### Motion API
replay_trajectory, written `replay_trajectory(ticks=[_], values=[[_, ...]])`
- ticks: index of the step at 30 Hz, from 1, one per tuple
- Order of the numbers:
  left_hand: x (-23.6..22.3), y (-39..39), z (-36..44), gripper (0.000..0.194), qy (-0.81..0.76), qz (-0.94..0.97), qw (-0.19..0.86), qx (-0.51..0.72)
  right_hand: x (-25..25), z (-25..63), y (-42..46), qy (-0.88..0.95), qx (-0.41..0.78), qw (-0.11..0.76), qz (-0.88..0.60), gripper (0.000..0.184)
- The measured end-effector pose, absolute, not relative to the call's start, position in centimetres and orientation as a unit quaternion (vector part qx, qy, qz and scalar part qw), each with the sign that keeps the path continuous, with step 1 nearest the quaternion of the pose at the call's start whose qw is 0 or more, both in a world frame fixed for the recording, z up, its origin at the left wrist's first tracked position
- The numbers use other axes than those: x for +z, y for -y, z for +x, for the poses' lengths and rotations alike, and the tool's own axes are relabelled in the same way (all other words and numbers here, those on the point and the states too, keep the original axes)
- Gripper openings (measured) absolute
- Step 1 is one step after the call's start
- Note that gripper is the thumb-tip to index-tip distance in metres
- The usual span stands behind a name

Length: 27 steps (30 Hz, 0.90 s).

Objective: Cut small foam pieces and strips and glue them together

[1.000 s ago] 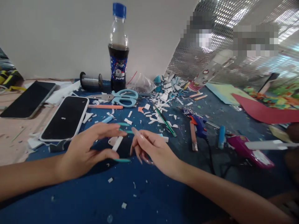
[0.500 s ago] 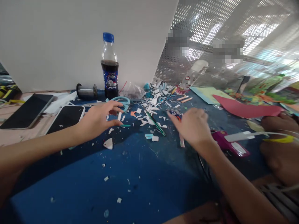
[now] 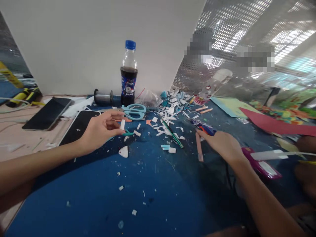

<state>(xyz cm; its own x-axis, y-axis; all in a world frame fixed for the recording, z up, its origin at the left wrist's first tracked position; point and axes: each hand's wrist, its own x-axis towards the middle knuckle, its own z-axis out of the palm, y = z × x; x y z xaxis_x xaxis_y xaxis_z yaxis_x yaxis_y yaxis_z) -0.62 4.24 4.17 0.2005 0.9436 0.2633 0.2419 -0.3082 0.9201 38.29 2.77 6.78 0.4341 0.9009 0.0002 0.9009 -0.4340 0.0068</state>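
Between the thumb and fingers of my left hand (image 3: 105, 130) is a small white strip (image 3: 122, 124), with a teal piece (image 3: 127, 133) at the thumb tip. Light-blue-handled scissors (image 3: 134, 112) lie just beyond those fingers. A rounded white piece with a small hole (image 3: 123, 151) rests on the blue mat nearby. My right hand (image 3: 222, 144) is closed around the rear of a pointed blue-and-orange tool (image 3: 206, 128), its kind unclear. Most of the right fingers are hidden. Below the thumb lies a flat peach-coloured strip (image 3: 199, 149).
White and teal scraps (image 3: 172, 105) are heaped at the back, with a green pencil (image 3: 174, 133) in front. A cola bottle (image 3: 129, 79) and a wire spool (image 3: 103, 97) stand behind. Two phones (image 3: 46, 113) lie left; a magenta glue gun (image 3: 263, 164) lies right, by another person's hand (image 3: 306, 171).
The view has turned left. My left hand has drawn back slightly with the white strip and teal piece. My right hand has come down and back onto the blue-and-orange tool.
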Motion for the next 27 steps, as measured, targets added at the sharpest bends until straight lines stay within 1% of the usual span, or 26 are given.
replay_trajectory(ticks=[1,3,5,6,8,9,10,13,19,23,27], values=[[4.0,-4.2,-0.7,0.047,-0.437,0.668,0.39,0.458,7.2,38.3,-2.6,-0.513,0.01,-0.004,0.858,0.06],[3.8,-4.2,-0.8,0.046,-0.427,0.669,0.392,0.466,8.4,37.5,-2.2,-0.508,0.037,-0.057,0.859,0.047],[3.7,-4.2,-0.8,0.046,-0.417,0.676,0.397,0.459,9.3,35.8,-1.7,-0.524,0.055,-0.156,0.835,0.036],[3.7,-4.3,-0.8,0.047,-0.413,0.682,0.4,0.452,9.7,34.7,-1.5,-0.536,0.037,-0.214,0.816,0.033],[3.7,-4.3,-0.9,0.049,-0.408,0.689,0.405,0.441,10.0,32.1,-1.2,-0.568,-0.101,-0.312,0.755,0.028],[3.7,-4.3,-0.9,0.05,-0.407,0.692,0.401,0.442,10.1,30.8,-1.1,-0.579,-0.158,-0.338,0.725,0.027],[3.7,-4.3,-1.0,0.05,-0.405,0.694,0.396,0.446,10.1,29.5,-1.1,-0.591,-0.165,-0.352,0.706,0.028],[3.6,-4.1,-1.1,0.05,-0.397,0.701,0.385,0.451,9.9,26.2,-1.4,-0.645,-0.033,-0.395,0.653,0.034],[3.9,-3.9,-1.1,0.052,-0.39,0.73,0.372,0.421,7.8,23.6,-2.1,-0.695,0.038,-0.369,0.616,0.037],[4.2,-4.0,-0.9,0.049,-0.401,0.739,0.367,0.398,5.6,23.5,-1.9,-0.727,0.09,-0.338,0.591,0.032],[4.3,-4.1,-0.9,0.047,-0.413,0.752,0.35,0.376,4.0,23.6,-1.9,-0.719,0.145,-0.31,0.605,0.033]])
